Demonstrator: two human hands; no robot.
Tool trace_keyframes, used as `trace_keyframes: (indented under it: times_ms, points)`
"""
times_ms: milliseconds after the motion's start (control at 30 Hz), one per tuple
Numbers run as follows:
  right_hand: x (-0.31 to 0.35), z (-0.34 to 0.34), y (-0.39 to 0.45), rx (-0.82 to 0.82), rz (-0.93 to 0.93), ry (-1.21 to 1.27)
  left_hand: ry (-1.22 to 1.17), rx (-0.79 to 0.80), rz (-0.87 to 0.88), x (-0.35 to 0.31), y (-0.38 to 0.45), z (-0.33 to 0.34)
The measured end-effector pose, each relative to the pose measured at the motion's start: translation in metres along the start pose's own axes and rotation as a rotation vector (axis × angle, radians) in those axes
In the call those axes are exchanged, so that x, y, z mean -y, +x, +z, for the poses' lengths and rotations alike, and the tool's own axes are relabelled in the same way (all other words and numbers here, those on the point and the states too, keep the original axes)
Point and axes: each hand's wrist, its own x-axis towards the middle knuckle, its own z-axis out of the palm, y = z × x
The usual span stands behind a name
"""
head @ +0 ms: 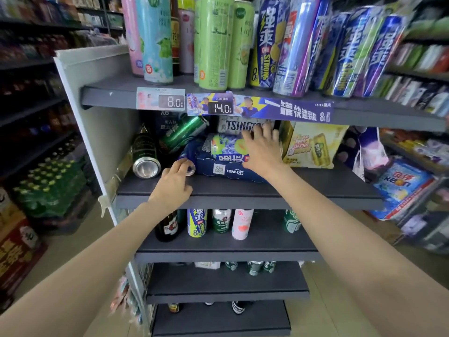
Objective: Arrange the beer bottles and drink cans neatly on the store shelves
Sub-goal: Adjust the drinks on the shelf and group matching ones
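Two hands are in on the middle shelf (267,188) now, and it is a jumble. Risk comes first: the green can (184,133) leans at a slant above and left of the blue multipack (228,164), seemingly propped by its neighbours. Shift that pack carelessly and the can could slide and roll off the shelf's front edge. The dark can (145,156), lying on its side left of the pack with its silver base facing out, looks just as ready to roll. The lime-and-blue can (226,144) lying on top of the pack could tumble if the pack is dragged.

Now the hands. The left hand (176,184) is at the pack's left end, fingers curled around the small blue can (187,164) lying there, apparently gripping it. The right hand (263,152) is spread wide, fingers straight, palm pressing on top of the pack, fingertips reaching the white carton (239,126) behind it. Right of the pack stands a yellow box (313,144), upright and steady.
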Motion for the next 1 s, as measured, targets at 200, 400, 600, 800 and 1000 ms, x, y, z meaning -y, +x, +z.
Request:
trace_keyframes:
  times_ms: [200, 400, 600, 800, 1000]
  points:
    - [0.014, 0.004, -0.077, -0.155, -0.025, 0.239, -0.062, -0.314, 0.326, -0.014, -0.022, -0.040]
    - [-0.036, -0.033, -0.120, -0.350, 0.082, 0.584, -0.120, -0.566, 0.414, -0.045, -0.005, -0.094]
    - [-0.093, -0.119, -0.088, -0.610, 0.226, 0.846, -0.042, -0.584, 0.375, -0.087, 0.047, -0.111]
    - [-0.140, -0.139, 0.003, -0.485, 0.514, 1.183, 0.007, -0.547, 0.259, -0.101, 0.076, -0.100]
    - [-0.144, -0.105, 0.043, -0.395, 0.652, 1.390, -0.067, -0.564, 0.261, -0.096, 0.078, -0.102]
